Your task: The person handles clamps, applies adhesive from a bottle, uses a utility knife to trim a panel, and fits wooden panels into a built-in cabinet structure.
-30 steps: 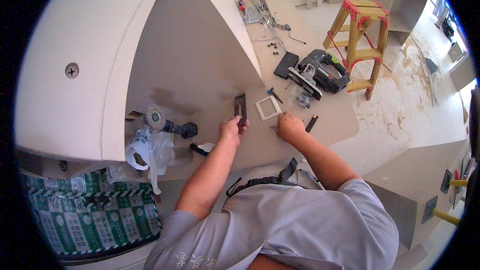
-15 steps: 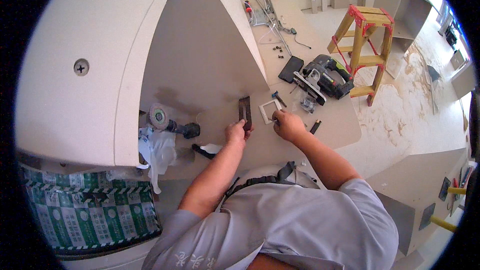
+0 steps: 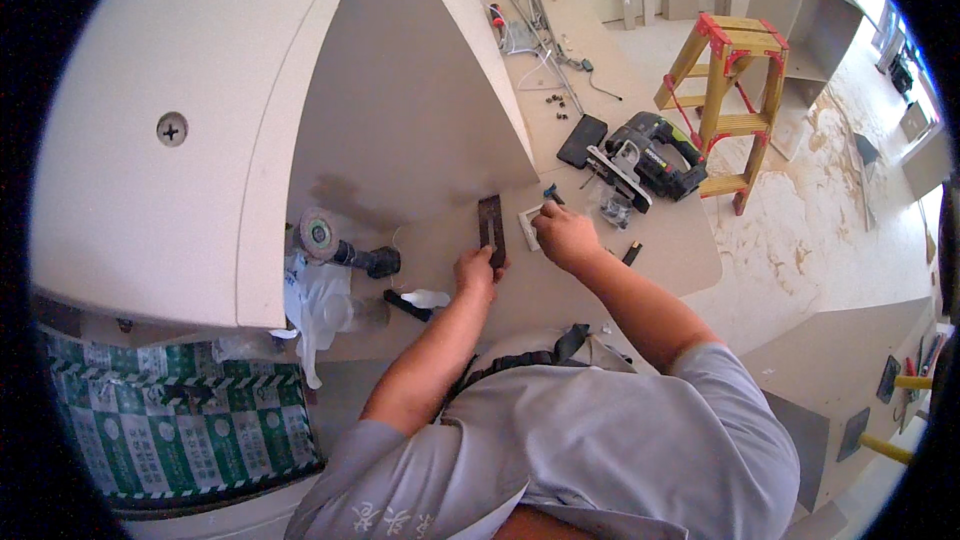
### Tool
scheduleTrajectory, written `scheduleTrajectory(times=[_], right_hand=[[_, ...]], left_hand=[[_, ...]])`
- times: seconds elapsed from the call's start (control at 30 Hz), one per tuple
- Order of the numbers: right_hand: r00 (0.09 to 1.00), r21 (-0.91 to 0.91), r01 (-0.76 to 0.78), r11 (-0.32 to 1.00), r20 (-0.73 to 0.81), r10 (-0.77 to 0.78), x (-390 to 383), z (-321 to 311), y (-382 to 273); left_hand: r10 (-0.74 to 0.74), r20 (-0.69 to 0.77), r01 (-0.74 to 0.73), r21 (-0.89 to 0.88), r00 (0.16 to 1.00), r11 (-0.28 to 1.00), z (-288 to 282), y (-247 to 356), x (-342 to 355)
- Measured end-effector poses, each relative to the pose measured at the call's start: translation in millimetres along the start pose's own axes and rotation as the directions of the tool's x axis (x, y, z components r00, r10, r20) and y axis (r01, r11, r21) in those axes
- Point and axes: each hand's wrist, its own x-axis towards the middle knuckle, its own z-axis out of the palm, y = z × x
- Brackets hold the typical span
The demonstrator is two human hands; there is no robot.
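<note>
**Two hands at a board edge, with power tools close by**

On the pale work board (image 3: 560, 290), just in front of the upright cabinet panel (image 3: 400, 110), the left hand (image 3: 476, 272) pinches the near end of a dark flat bar (image 3: 491, 228), fingers closed on it, the bar lying flat on the board and pointing away toward the panel. Just right of the bar, the right hand (image 3: 563, 237) presses down on a small white square frame (image 3: 528, 225), probably a switch or socket surround; whether the fingers grasp it or only rest on it cannot be told.

As I judge it, the bar could skid if the left pinch loosens, since only its near end is held, and the frame could shift under the palm. Left of the bar, an angle grinder (image 3: 345, 248) lies within elbow reach, and a careless sweep of the forearm could knock it. Beyond the right hand, a jigsaw (image 3: 650, 155) sits near the board's far edge and could be nudged off toward the step ladder (image 3: 730, 90).

The right hand hides most of the frame. The bar's markings are too small to read, and the small dark piece (image 3: 632, 253) right of the wrist is unclear.
</note>
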Motion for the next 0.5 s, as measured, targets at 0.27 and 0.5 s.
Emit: scheduleTrajectory(times=[0.27,0.5], right_hand=[[0.998,-0.098,0.039,0.994,0.060,-0.034,32.9,0.6,3.0],[0.998,-0.041,0.061,0.997,-0.005,-0.061,22.9,-13.2,-7.6]], left_hand=[[-0.024,0.006,0.025,-0.110,1.000,0.994,1.7,-13.4,5.3],[-0.092,-0.004,0.092,-0.106,0.996,0.990,0.4,13.7,9.8]])
